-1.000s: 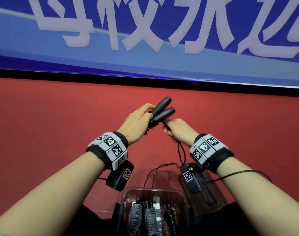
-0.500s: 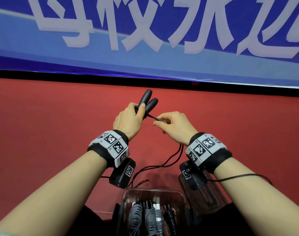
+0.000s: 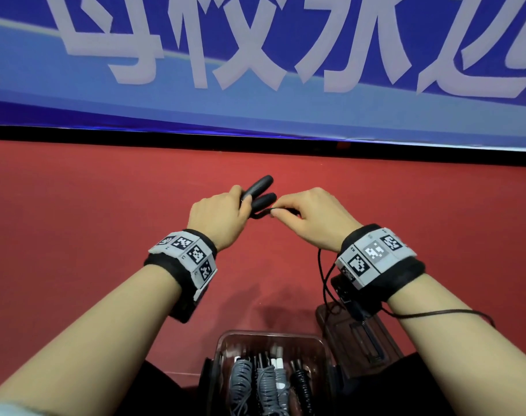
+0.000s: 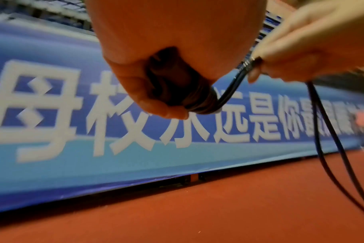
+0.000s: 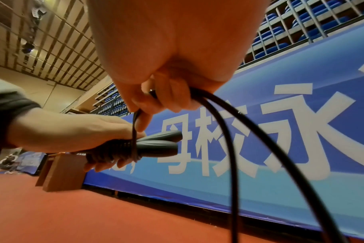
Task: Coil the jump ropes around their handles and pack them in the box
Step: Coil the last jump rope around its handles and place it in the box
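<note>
My left hand (image 3: 222,216) grips two black jump-rope handles (image 3: 260,195) held side by side, their free ends pointing up and right. Several turns of black rope (image 5: 123,148) are wound round the handles beside my left fingers. My right hand (image 3: 303,214) pinches the black rope (image 4: 235,82) just right of the handles, and two strands (image 5: 229,139) hang down from it. A clear plastic box (image 3: 225,340) sits on the floor below my hands, holding several coiled grey and black ropes (image 3: 266,382).
The floor (image 3: 75,220) is red. A long blue banner (image 3: 255,100) with white characters runs along the far edge. A clear lid (image 3: 366,337) lies right of the box. A brown wooden block (image 5: 60,172) stands far left by the banner.
The handles have tilted from near upright to pointing up and right. My right hand has moved closer to them with the rope, and the slack loop below has shortened.
</note>
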{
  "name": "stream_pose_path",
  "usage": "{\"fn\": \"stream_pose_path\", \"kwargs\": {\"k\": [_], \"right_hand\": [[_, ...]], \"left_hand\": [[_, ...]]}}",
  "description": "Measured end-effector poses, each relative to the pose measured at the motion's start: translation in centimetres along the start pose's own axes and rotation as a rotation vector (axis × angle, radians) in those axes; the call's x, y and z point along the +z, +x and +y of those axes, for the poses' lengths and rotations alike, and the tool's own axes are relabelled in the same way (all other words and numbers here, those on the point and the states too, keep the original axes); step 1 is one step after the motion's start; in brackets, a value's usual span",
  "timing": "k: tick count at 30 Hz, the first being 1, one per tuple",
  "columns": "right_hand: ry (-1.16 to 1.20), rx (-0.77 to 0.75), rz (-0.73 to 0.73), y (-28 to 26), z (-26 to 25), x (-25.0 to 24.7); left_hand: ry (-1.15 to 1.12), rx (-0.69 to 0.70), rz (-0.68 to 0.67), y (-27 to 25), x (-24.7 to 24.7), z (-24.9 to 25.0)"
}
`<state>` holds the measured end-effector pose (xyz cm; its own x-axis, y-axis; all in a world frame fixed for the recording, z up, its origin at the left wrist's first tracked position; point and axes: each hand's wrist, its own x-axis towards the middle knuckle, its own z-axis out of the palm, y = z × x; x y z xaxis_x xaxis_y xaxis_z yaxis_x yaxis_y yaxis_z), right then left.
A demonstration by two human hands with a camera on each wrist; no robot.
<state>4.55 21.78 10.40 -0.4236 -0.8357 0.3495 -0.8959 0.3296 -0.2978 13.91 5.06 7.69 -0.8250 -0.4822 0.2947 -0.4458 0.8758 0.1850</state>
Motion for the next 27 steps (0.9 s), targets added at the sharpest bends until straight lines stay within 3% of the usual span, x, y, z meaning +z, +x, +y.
{"fn": "stream_pose_path", "kwargs": {"k": [10,20,23,27], "right_hand": [[0.096,0.072,0.106,-0.4,0.9,-1.0],[0.113,0.141,0.021,-0.4,1.5,-1.3],[0.238,0.159,-0.037,-0.5,2.1,-1.4],[0.614,0.246,-0.043,-0.5,2.9,-1.6]], "left_hand": [[-0.018,0.365,-0.184,-1.6,-0.7,1.7],[0.029,0.466,-0.250,-2.3,-1.2,2.8],[-0.028,0.495,-0.237,-2.3,-1.3,2.6],[-0.121,0.501,-0.214,-2.5,-1.4,2.9]]}}
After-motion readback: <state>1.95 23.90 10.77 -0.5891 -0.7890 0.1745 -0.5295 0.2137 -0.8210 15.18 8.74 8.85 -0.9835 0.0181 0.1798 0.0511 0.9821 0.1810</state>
